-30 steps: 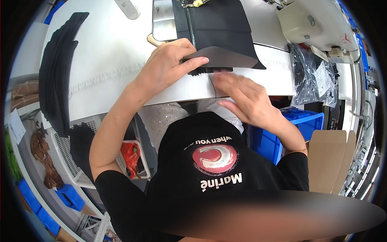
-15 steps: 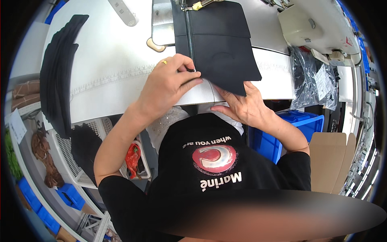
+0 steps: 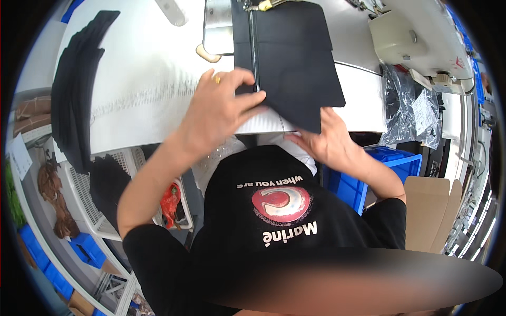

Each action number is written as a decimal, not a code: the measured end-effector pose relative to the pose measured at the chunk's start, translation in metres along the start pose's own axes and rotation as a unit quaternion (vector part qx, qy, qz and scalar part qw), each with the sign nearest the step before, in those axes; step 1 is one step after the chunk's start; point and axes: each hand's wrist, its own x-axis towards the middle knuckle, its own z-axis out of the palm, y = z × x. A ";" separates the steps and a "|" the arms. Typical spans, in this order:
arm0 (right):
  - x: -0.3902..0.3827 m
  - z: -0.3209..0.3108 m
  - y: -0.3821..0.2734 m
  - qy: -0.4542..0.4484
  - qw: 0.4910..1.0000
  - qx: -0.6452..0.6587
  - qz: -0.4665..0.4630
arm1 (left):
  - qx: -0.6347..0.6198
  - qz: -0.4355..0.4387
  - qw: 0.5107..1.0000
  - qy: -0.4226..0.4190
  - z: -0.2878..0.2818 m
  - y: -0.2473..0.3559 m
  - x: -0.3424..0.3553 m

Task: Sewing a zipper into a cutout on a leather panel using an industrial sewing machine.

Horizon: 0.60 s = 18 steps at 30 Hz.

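Observation:
A black fabric panel (image 3: 295, 58) with a zipper (image 3: 255, 58) along its left side lies on the white sewing table (image 3: 142, 110). Its far end sits beneath the sewing machine's presser foot (image 3: 250, 7). My left hand (image 3: 224, 102), slightly blurred, pinches the near end of the zipper edge between thumb and forefinger. My right hand (image 3: 332, 137) grips the panel's near right corner, thumb toward me and the other fingers partly hidden by the fabric. A loose thread hangs between the hands.
Stacked black fabric pieces (image 3: 79, 89) hang over the table's left edge. The machine body (image 3: 400, 37) stands far right, beside a clear plastic bag (image 3: 403, 105). White baskets (image 3: 92, 195) are below left; a blue bin (image 3: 348, 184) and cardboard box (image 3: 429, 210) are below right.
The view has shifted slightly. My right hand has drawn a little nearer to me, and the panel's near corner dips lower. The left hand keeps its pinch on the zipper edge.

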 end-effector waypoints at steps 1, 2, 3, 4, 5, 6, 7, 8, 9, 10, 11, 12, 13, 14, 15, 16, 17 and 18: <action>0.003 -0.014 -0.005 0.055 0.997 -0.012 -0.048 | 0.011 -0.010 1.000 0.011 0.004 0.006 -0.009; 0.009 -0.031 -0.006 0.032 0.993 0.103 -0.048 | 0.057 -0.010 0.998 0.019 0.008 0.009 -0.015; 0.016 -0.042 -0.003 0.102 0.981 0.141 -0.080 | 0.094 0.003 0.995 0.039 0.012 0.013 -0.021; 0.024 -0.052 0.001 0.158 0.974 0.141 -0.080 | 0.075 -0.014 0.997 0.031 0.014 0.013 -0.026; 0.037 -0.046 0.013 0.173 0.981 0.083 -0.034 | 0.076 -0.014 0.997 0.026 0.016 0.012 -0.028; 0.056 -0.037 0.029 0.198 0.979 0.048 -0.023 | 0.074 -0.015 0.997 0.018 0.017 0.012 -0.030; 0.070 -0.023 0.045 0.147 0.989 -0.008 0.013 | 0.071 -0.021 0.997 0.014 0.017 0.011 -0.031; 0.079 -0.006 0.059 0.147 0.989 -0.016 0.016 | 0.074 -0.015 0.997 0.011 0.017 0.010 -0.031; 0.083 0.011 0.070 0.181 0.983 -0.012 -0.013 | 0.078 -0.015 0.997 0.009 0.017 0.009 -0.031; 0.086 0.027 0.080 0.168 0.985 -0.034 -0.006 | 0.080 -0.012 0.997 0.018 0.016 0.008 -0.030; 0.088 0.039 0.088 0.157 0.986 -0.056 -0.007 | 0.084 -0.017 0.996 0.007 0.017 0.008 -0.029; 0.090 0.046 0.093 0.159 0.985 -0.058 -0.016 | 0.093 -0.011 0.996 0.010 0.017 0.008 -0.029; 0.089 0.049 0.094 0.130 0.990 -0.055 0.011 | 0.101 0.000 0.995 0.021 0.017 0.008 -0.028; 0.087 0.048 0.091 0.133 0.989 -0.057 0.015 | 0.093 -0.004 0.995 0.025 0.017 0.008 -0.029; 0.086 0.043 0.086 0.146 0.987 -0.060 0.009 | 0.091 -0.010 0.996 0.015 0.017 0.008 -0.029; 0.084 0.036 0.078 0.137 0.989 -0.060 0.018 | 0.091 -0.003 0.996 0.005 0.018 0.008 -0.029; 0.081 0.030 0.069 0.124 0.991 -0.041 0.007 | 0.087 0.006 0.996 0.016 0.017 0.007 -0.029; 0.078 0.024 0.059 0.104 0.994 -0.023 0.008 | 0.092 0.006 0.996 -0.007 0.018 0.006 -0.029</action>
